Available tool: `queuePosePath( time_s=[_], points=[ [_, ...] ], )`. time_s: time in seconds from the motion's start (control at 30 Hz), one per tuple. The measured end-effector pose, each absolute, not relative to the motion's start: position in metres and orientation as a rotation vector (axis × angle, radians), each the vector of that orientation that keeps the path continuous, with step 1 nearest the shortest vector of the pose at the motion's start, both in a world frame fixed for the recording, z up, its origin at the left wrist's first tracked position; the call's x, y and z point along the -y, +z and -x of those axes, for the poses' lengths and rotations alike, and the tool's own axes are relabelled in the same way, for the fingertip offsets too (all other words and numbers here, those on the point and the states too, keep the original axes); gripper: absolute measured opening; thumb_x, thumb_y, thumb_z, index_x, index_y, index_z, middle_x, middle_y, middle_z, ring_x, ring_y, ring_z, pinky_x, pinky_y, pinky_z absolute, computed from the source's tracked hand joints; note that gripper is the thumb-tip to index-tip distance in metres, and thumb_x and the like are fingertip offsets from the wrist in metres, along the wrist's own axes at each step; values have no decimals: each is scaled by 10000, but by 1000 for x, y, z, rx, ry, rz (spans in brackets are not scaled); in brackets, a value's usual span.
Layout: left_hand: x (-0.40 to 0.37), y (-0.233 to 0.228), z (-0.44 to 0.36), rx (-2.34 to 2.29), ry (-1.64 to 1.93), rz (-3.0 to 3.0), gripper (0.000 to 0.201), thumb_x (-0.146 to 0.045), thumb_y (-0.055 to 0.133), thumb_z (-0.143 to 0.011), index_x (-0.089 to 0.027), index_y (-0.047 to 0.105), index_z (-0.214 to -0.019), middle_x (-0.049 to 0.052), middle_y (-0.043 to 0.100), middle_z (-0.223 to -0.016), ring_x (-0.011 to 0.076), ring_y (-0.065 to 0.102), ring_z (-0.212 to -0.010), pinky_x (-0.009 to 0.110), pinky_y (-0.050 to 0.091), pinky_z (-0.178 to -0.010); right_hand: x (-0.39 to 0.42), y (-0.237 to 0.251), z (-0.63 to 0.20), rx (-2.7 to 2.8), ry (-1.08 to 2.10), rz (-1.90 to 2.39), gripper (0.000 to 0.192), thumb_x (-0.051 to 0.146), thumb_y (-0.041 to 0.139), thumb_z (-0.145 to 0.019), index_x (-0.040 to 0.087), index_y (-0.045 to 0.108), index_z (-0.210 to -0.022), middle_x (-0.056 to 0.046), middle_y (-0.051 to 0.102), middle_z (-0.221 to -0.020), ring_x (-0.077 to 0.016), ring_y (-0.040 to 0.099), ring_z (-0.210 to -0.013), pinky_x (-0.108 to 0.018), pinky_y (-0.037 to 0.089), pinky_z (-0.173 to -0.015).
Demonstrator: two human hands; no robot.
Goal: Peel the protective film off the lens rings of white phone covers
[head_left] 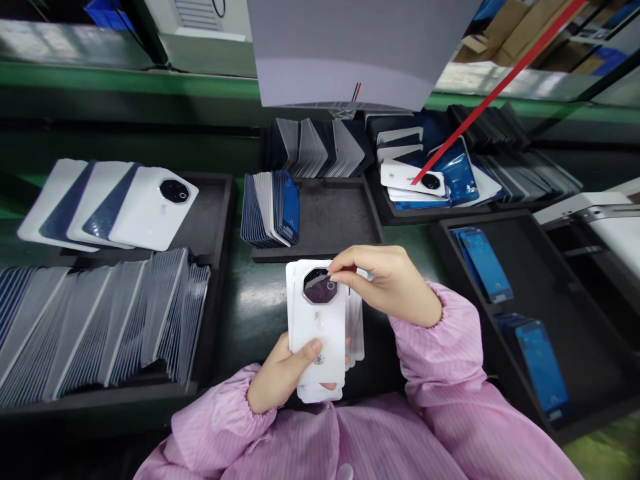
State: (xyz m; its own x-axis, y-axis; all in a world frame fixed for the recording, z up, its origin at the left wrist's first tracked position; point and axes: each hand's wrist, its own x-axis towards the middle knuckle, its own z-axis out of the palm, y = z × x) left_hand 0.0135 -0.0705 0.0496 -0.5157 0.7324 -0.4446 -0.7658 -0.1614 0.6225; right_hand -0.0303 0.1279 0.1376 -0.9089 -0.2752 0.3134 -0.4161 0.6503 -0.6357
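Note:
My left hand (286, 370) is closed around a small stack of white phone back covers (327, 373), its thumb flat on the top one. An octagonal dark camera window (320, 287) sits near that cover's upper end. My right hand (383, 280) is closed, thumb and forefinger pinched at the window's upper right edge. A pale sliver shows across the glass near the fingertips; whether they grip a thin film there is too small to tell. More pale covers (357, 333) stick out behind the stack on the right, partly hidden.
At left, a black tray (213, 207) bears large white covers (150, 207), with rows of upright panels (125, 320) in front. Ahead stands another tray (340, 210) with upright panels. Blue-filmed phone panels (540, 363) lie in the right tray (575, 307). A red strip (500, 90) slants down at upper right.

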Motion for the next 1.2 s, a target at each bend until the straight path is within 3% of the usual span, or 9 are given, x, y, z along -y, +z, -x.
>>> queuePosePath(
  time_s=[0.17,0.27,0.37,0.53,0.63,0.77,0.87,1.1,1.2],
  points=[
    [70,50,-13,-1009,1846,49,372,-382,597,-825,-109,661,-1068,164,707,-945,272,679,-798,341,576,-576,-123,128,31,2718,952,-611,133,92,503,-866,167,609,-837,-23,666,-791,-136,611,-732,-255,482,-677],
    [69,50,-13,-1016,1850,42,384,-387,589,-832,-110,651,-1091,149,711,-895,236,677,-701,336,561,-570,-120,123,32,2784,800,-587,79,158,545,-863,160,612,-903,-63,652,-877,-193,582,-850,-340,482,-774],
    [68,48,-13,-1088,1848,24,404,-408,611,-812,-103,655,-1073,135,713,-865,188,654,-590,318,543,-559,-122,121,35,2881,709,-496,283,295,659,-802,132,604,-1026,-130,592,-1077,-248,547,-986,-400,454,-864],
    [67,43,-17,-1112,1869,117,462,-481,633,-770,-89,645,-1014,129,720,-813,194,650,-536,315,539,-508,-148,128,40,3086,867,-387,169,287,658,-802,168,643,-921,-22,653,-801,-153,599,-696,-259,447,-652],
    [67,43,-15,-1145,2039,300,466,-507,607,-779,-85,640,-975,123,726,-752,223,661,-520,341,550,-510,-170,139,35,2961,865,-174,158,278,631,-814,171,634,-931,-12,651,-777,-131,574,-626,-238,415,-588],
    [67,48,-5,-1086,2391,359,387,-440,569,-831,-123,637,-1041,135,717,-1001,268,699,-769,357,570,-651,-178,144,33,3069,841,-207,142,276,607,-823,178,620,-925,2,643,-743,-128,569,-602,-232,404,-559],
    [67,50,0,-1087,2504,371,350,-416,534,-861,-148,640,-1060,134,694,-1083,291,675,-906,349,567,-656,-159,126,40,3273,660,-372,116,249,609,-821,177,623,-910,-11,667,-773,-150,620,-688,-237,430,-617],
    [66,40,-4,-1252,2304,86,406,-417,490,-884,-90,667,-1045,173,695,-1041,240,678,-742,352,548,-662,-119,92,50,3247,276,-297,95,195,651,-779,117,658,-832,-127,643,-859,-259,623,-834,-335,469,-702],
    [67,38,-8,-1342,2140,-40,430,-434,484,-884,-86,664,-1062,165,703,-986,214,664,-690,341,542,-647,-116,107,40,2957,574,-317,117,216,570,-859,139,641,-911,-102,613,-940,-203,598,-869,-324,480,-769]
  ],
)
